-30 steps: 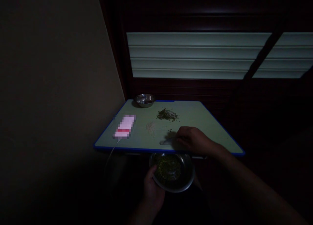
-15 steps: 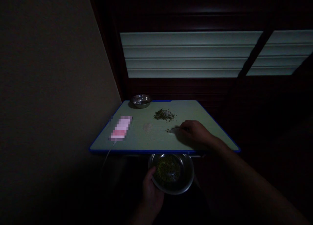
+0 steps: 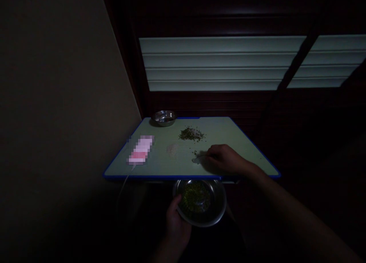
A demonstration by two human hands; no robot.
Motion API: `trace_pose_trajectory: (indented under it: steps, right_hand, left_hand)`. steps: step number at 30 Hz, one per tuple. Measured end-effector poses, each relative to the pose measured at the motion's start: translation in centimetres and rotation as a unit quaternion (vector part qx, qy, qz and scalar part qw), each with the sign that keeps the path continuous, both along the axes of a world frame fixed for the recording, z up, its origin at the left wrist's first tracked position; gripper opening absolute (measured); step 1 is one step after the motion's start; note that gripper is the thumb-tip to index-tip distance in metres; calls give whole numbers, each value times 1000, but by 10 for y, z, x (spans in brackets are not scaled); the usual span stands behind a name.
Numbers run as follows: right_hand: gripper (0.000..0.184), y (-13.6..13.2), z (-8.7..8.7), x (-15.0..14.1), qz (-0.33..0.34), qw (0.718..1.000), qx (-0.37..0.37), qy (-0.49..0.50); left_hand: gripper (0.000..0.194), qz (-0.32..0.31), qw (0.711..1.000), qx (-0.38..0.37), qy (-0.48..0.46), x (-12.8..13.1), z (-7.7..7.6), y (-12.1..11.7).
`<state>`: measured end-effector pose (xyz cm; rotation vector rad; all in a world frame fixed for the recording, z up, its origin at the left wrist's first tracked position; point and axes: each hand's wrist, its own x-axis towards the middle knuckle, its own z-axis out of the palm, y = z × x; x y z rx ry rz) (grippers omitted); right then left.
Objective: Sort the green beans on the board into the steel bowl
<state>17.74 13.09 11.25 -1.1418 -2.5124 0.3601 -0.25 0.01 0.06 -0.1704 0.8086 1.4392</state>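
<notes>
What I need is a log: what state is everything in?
Large metal bowl: held, partly filled
Spoon: held low
Left hand: gripping large metal bowl
Right hand: closed on spoon
Small metal bowl: upright, contents unclear
Dark grain pile: scattered
Pale grain pile: spread thin
Phone: lit

The worktop (image 3: 246, 141) is flat, pale green and blue-edged, extending beneath and beyond the right grip (image 3: 224, 158). Loose grains (image 3: 195, 152) lie just left of this grip. A dark grain pile (image 3: 188, 134) lies beyond, to its left. Farther left are a pale heap (image 3: 172, 150), a pixelated device (image 3: 141, 150) with a cable (image 3: 132, 168) and, at the far edge, a metal bowl (image 3: 164, 123).
</notes>
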Motion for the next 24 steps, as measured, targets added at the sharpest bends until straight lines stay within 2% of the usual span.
trace_pose_trajectory:
  steps: [3, 11, 24]
  right_hand:
    - [18, -9, 1, -6, 30, 999, -13, 6]
    - [16, -22, -3, -15, 60, 996, -51, 51]
    - [18, -11, -8, -13, -103, 985, -88, 103]
  left_hand:
    - [20, -5, 1000, 2, -2, 0, -1, 1]
    - [21, -10, 1000, -7, -4, 0, 5, 2]
    - [23, -1, 1000, -7, -2, 1, 3, 2]
